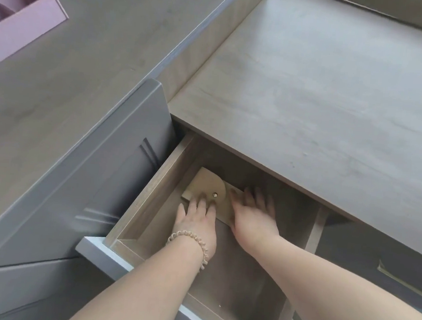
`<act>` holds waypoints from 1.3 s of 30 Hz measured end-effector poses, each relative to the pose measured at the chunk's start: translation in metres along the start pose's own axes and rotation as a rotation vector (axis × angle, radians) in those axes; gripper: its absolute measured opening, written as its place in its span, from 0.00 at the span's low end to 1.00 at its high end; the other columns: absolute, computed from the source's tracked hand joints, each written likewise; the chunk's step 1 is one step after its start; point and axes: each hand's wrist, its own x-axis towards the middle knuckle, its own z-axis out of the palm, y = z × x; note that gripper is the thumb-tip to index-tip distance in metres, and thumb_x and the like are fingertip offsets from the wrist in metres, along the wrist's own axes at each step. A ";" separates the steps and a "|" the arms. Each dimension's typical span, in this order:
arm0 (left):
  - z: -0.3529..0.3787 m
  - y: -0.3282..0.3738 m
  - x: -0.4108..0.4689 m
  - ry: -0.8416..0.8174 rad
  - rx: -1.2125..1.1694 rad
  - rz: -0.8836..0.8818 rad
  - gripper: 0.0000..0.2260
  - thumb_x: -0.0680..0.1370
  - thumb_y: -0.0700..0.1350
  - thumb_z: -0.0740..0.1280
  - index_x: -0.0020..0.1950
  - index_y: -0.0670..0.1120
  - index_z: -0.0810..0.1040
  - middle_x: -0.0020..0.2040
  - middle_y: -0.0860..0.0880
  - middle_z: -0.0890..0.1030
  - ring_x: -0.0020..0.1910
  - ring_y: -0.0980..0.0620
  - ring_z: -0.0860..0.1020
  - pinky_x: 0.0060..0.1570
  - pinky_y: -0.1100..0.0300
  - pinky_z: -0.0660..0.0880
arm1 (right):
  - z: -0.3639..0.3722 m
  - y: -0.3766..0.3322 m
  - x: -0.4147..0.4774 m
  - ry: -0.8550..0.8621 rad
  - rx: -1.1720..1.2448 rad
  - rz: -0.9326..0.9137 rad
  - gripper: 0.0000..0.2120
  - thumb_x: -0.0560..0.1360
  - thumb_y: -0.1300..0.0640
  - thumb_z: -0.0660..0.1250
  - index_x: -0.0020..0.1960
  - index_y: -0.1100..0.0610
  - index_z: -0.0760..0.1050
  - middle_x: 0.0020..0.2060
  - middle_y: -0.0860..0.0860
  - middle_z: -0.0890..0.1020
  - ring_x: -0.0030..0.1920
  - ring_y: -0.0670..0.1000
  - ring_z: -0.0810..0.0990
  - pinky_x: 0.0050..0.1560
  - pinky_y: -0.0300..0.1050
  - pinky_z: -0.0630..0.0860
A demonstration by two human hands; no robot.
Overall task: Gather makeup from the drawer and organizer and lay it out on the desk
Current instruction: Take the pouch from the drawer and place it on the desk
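Both hands are down in the open drawer point(147, 193), on a flat tan case point(207, 185).

The case lies toward the drawer's 11 o'clock corner. The left hand point(195, 221) rests flat-fingered on its lid; the right hand point(252, 212) lies spread at its 3 o'clock edge (blurred, nothing gripped that I can see). It looks stiff, light and smooth, so I'd pinch both side edges. The pink organizer point(27, 14) sits at 10 o'clock on the surface point(86, 76).

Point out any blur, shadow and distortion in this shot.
Head view: the right hand is motion-blurred at the fingers, the left hand sharper; the drawer darkens into shadow under the desk; a soft sheen lies on the desk; wide-angle lines lean and bow slightly.
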 end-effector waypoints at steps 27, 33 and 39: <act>-0.115 0.097 -0.088 0.185 -1.472 0.045 0.31 0.78 0.55 0.60 0.75 0.61 0.46 0.70 0.51 0.70 0.62 0.58 0.74 0.65 0.57 0.66 | -0.144 0.080 -0.139 0.566 0.806 -0.087 0.25 0.75 0.61 0.56 0.67 0.38 0.64 0.49 0.44 0.69 0.47 0.45 0.74 0.49 0.36 0.74; -0.188 0.208 -0.100 0.134 -1.474 0.411 0.19 0.79 0.44 0.64 0.66 0.58 0.65 0.43 0.44 0.84 0.46 0.53 0.83 0.47 0.58 0.78 | -0.188 0.160 -0.196 0.840 0.900 0.028 0.27 0.75 0.63 0.59 0.67 0.37 0.64 0.53 0.46 0.72 0.55 0.37 0.72 0.55 0.25 0.67; -0.220 0.336 -0.124 0.098 -1.426 0.573 0.22 0.77 0.40 0.66 0.66 0.57 0.65 0.44 0.44 0.83 0.38 0.57 0.83 0.33 0.68 0.76 | -0.199 0.270 -0.257 1.037 0.807 0.280 0.26 0.73 0.56 0.63 0.68 0.40 0.64 0.51 0.43 0.75 0.52 0.43 0.74 0.59 0.52 0.72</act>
